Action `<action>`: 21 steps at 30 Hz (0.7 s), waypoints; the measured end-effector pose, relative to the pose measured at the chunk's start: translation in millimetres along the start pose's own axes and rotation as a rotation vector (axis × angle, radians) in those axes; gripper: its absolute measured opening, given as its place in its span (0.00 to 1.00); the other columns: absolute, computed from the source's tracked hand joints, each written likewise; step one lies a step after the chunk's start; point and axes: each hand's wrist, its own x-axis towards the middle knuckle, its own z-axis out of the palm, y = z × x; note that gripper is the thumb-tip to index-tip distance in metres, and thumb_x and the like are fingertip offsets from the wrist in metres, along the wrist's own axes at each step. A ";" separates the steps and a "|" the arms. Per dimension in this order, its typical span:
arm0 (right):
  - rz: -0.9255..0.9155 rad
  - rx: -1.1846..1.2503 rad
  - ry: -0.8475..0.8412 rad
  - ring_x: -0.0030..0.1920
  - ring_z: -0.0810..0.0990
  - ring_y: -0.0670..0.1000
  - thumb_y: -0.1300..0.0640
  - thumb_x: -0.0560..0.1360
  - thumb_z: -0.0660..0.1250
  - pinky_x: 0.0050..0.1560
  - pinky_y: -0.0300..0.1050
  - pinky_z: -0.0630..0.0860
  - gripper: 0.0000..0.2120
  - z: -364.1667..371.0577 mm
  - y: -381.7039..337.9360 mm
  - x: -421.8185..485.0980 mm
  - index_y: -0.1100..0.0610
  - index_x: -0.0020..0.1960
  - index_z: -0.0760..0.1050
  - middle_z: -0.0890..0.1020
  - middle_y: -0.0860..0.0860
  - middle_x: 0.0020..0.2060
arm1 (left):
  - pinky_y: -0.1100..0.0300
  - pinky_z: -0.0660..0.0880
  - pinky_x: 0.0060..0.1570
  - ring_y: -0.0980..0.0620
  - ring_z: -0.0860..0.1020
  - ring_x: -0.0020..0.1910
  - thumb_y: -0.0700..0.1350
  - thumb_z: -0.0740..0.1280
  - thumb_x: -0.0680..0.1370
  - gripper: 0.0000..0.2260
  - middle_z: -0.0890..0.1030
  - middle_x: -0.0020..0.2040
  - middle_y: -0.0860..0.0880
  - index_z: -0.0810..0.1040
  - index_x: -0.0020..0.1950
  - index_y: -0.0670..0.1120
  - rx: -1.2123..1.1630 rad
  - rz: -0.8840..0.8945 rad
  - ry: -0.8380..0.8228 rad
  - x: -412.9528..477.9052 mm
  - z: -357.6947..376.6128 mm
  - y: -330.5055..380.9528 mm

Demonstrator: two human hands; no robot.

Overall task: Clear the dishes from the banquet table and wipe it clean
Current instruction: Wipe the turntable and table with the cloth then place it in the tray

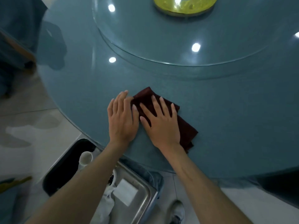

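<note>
Now the cloth (186, 130) is pressed flat on the bench (234, 110), near the edge closest to the person. It is dark red and folded, so a thick pad is made and more of the bench can be rubbed at once.

The right grip (161, 125) is laid on top of the cloth with the fingers straight and spread apart. Nothing is pinched. The grip is likely spread like this so that the push is shared over the whole pad.

The left grip (123, 117) is opened flat too. Most of it is rested on the bare bench just beside the cloth, and only its fingertips are touching the cloth's left edge. It seems to be put there to keep the fold from slipping, or to help with the push.

Wiping is judged to be the step in hand. A round glass turntable (178, 38) is set farther in on the bench, well apart from the cloth. A yellow thing (184, 5) is seen at its middle, but what it is cannot be told.

Below the bench edge a metal tray (145, 207) is kept close by, with a white block (126, 191) and a white rag (105, 201) in it. A black bin (64, 167) is placed beside the tray, and a white cup (85, 157) is seen in it. These are likely parked there so that cleared things can be dropped in without a walk.
</note>
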 end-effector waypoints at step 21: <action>0.391 -0.159 0.092 0.81 0.61 0.57 0.39 0.85 0.49 0.77 0.62 0.60 0.24 -25.6 22.2 -143.0 0.40 0.80 0.62 0.63 0.51 0.81 | 0.43 0.69 0.56 0.38 0.74 0.56 0.55 0.56 0.85 0.17 0.80 0.57 0.45 0.76 0.60 0.45 0.090 -0.018 -0.097 7.2 -38.9 -97.4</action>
